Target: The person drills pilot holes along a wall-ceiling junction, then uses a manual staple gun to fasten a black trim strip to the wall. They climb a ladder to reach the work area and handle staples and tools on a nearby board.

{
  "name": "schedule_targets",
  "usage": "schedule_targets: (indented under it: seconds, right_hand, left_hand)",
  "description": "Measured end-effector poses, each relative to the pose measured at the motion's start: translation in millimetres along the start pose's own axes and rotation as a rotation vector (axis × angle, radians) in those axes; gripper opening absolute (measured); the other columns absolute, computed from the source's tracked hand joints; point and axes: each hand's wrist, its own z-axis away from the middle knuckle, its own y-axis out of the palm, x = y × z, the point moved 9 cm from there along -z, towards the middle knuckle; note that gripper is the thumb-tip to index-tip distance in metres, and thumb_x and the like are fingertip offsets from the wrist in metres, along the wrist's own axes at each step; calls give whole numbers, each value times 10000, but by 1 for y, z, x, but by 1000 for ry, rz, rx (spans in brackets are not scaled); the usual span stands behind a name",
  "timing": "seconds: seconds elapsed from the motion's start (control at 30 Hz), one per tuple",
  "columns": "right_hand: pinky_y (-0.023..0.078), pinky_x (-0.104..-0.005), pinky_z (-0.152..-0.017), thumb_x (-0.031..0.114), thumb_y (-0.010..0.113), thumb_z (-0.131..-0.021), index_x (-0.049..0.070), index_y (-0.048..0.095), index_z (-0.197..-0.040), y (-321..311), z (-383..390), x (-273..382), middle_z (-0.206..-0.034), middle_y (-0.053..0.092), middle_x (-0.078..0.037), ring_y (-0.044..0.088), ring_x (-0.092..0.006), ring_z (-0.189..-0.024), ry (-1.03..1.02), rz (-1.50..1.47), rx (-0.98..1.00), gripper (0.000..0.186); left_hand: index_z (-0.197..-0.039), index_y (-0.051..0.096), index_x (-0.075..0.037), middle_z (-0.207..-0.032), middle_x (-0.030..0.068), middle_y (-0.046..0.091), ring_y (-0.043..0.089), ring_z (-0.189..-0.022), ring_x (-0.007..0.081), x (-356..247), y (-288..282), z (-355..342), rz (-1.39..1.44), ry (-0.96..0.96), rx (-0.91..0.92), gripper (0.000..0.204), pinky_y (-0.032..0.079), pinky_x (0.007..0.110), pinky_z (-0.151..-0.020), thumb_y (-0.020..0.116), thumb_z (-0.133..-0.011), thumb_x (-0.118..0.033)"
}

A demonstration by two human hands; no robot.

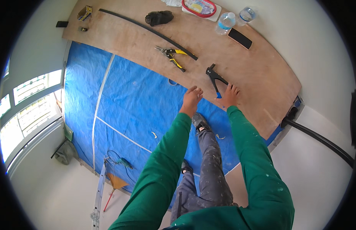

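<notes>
On the wooden board lies a black hand riveter [212,75] with a blue grip on one handle. My right hand [228,96] is over its handle ends, fingers spread and thumb beside the blue grip; it covers part of the other handle. Past the board's near edge hovers my left hand [191,101], fingers loosely bent and slightly apart, with nothing visible in it. Yellow-and-black tin snips [171,57] rest to the left of the riveter. Beyond them a long, curved black strip [147,28] stretches across the board.
On the wooden board [258,80] are a phone [240,38], plastic bottles [226,23], a red-rimmed container [199,7], a black cloth-like bundle [159,18] and a small box [84,13]. Blue sheeting [128,96] covers the floor. A ladder [99,191] and corded drill [125,163] are lower left.
</notes>
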Motion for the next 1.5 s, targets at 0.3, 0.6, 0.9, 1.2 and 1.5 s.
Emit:
schedule_targets:
  seconds: [0.3,0.6,0.9,1.2,1.5]
  right_hand:
    - [154,-554,-1294,639,931,-600,109,248,-1672,79,-8,-41,-1732,223,-188,152,-409,-1604,-116,-27,57,1377]
    - [328,-488,-1245,294,827,-768,8,242,-1640,70,207,-67,-1639,335,-301,338,-478,-1503,-33,137,396,1088]
    - [431,-459,-1144,177,775,-769,-73,511,-1464,31,379,142,-1500,540,-289,533,-401,-1379,-349,111,488,784]
    - [421,-465,-1168,181,768,-814,-63,475,-1473,115,626,514,-1445,560,-290,533,-439,-1346,-1361,387,417,762]
    - [496,-482,-1001,23,583,-844,66,484,-1494,324,912,758,-1270,624,-181,598,-368,-1229,-1951,696,402,658]
  left_hand:
    - [-1489,556,-32,-1432,187,646,640,-1273,314,114,-211,171,-550,-230,-259,550,528,439,-1012,665,-1015,-289]
    - [-1258,723,-21,-1169,198,755,721,-1085,335,264,-533,746,-373,-234,-1363,445,563,419,-941,742,-921,-310]
    - [-1502,469,39,-1447,235,566,568,-1320,351,406,-621,1040,660,102,-2093,737,453,439,-1120,787,-928,-297]
    - [-1602,281,74,-1635,280,368,377,-1527,351,388,-824,1439,200,249,-2474,1133,305,435,-1255,857,-837,-531]
    - [-1395,454,80,-1334,242,618,638,-1210,327,383,-990,1522,-441,85,-2755,957,504,430,-1071,975,-741,-385]
